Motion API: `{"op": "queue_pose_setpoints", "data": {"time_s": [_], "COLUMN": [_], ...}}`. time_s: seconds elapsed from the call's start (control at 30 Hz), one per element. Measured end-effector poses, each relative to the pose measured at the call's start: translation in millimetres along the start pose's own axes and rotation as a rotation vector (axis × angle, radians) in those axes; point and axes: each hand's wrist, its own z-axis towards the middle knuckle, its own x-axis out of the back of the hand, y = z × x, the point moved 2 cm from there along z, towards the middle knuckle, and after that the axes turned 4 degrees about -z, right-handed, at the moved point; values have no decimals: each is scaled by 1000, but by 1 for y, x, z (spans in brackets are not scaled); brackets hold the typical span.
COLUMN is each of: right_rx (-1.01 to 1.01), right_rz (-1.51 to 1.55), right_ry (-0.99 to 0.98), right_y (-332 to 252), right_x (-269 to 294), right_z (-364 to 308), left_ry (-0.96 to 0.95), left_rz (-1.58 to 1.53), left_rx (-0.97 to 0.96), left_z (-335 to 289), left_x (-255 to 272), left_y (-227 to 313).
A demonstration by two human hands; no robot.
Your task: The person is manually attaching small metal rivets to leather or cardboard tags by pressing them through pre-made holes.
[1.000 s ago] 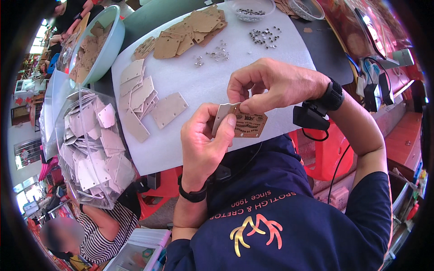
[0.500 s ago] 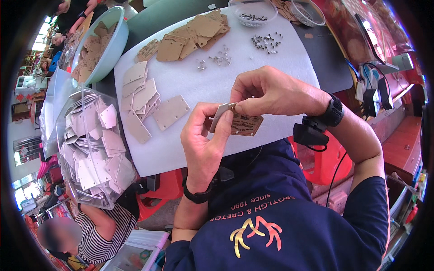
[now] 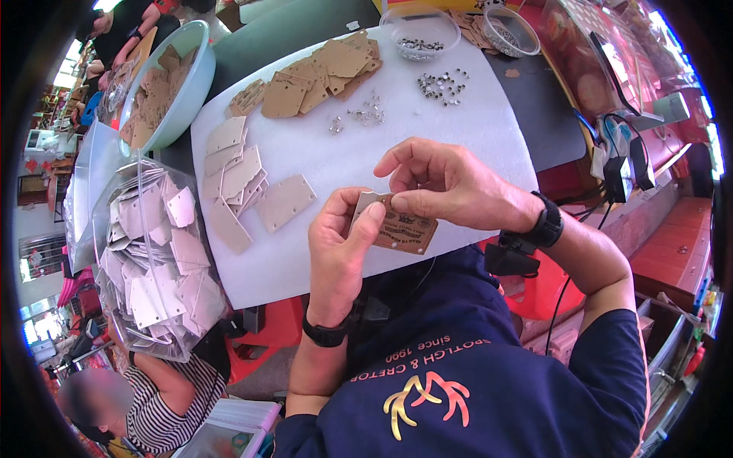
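My left hand [image 3: 337, 237] pinches a brown printed cardboard tag [image 3: 408, 233] between thumb and fingers, over the near edge of the white foam sheet [image 3: 458, 153]. The tag has dark print and small holes, and its upper left corner is covered by my thumb. At the tag's top edge rests the thumb of my right hand [image 3: 439, 183]. My right index finger is stretched out, away from the tag, and its other fingers are partly curled. Beyond the hands lie small clear and metallic pieces [image 3: 366, 113] and dark, shiny round studs [image 3: 443, 88].
Brown tags [image 3: 321, 76] are heaped at the far side; grey ones [image 3: 240, 172] overlap at left. A clear bag of grey tags [image 3: 156, 267] and a pale blue basin [image 3: 202, 72] stand left. Clear tubs [image 3: 420, 34] sit at the back. A person in stripes [image 3: 156, 401] is lower left.
My right index finger and fingers have lifted off the tag and opened, leaving the thumb at its edge. Both hands and the tag sit slightly lower in view, and more of its print shows.
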Motion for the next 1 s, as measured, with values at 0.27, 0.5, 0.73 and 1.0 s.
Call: {"op": "queue_pose_setpoints", "data": {"time_s": [0.27,0.5,0.73,1.0], "right_rx": [-10,-105,-127,-85], "right_rz": [-56,-23,48,-183], "right_ry": [60,-24,-16,34], "right_y": [7,3,5,-7], "right_x": [-5,-8,-11,0], "right_z": [-3,-1,3,23], "left_ry": [11,-25,-28,23], "left_rz": [28,-86,-70,-47], "left_rx": [31,120,76,-20], "left_z": [-4,-6,-7,-7], "left_x": [5,13,13,16], "left_y": [-3,-10,-8,-7]}}
